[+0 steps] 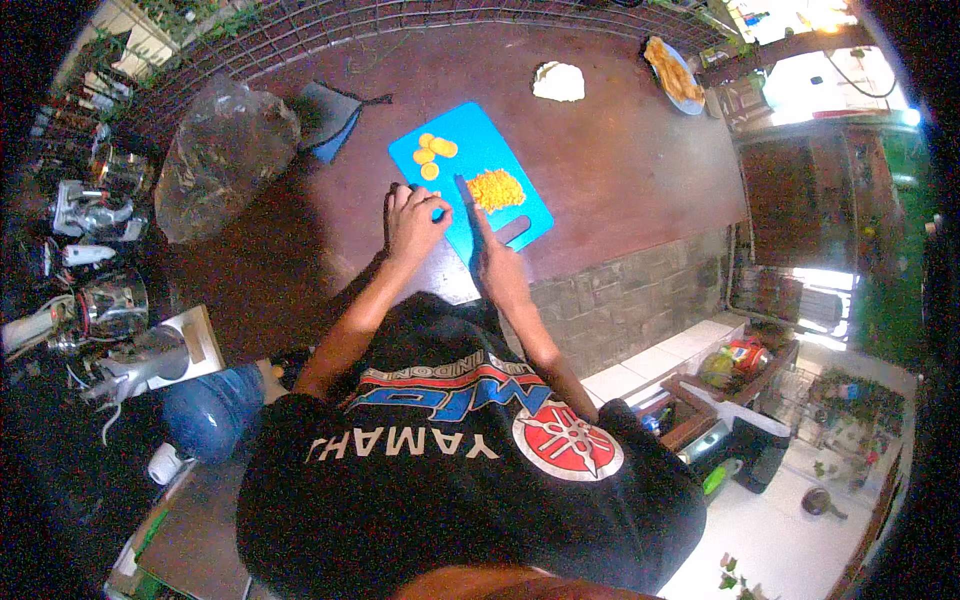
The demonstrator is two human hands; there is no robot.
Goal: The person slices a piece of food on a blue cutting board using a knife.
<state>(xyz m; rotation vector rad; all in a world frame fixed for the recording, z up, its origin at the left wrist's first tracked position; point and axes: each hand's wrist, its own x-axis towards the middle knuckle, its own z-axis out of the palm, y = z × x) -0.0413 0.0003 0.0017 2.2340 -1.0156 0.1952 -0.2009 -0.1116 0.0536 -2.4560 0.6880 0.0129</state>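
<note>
On a blue cutting board (472, 127) lie several thick orange slices (426, 156) of what may be carrot, at the far left. A heap of finely diced orange pieces (496, 190) sits to their right. My right hand (501, 266) holds a knife (463, 189), its index finger stretched along the blade, whose tip points away from me beside the diced heap. My left hand (417, 217) rests at the board's left edge with fingers bent, thumb and index finger curved towards each other; whether something small is between them cannot be told.
The board lies on a reddish-brown table (630, 165). Beyond it are a white object (559, 81) and a plate of brown food (673, 75). To the left are a dark cloth-like item (330, 116) and a clear plastic bag (225, 157). A blue water jug (214, 412) stands near my left side.
</note>
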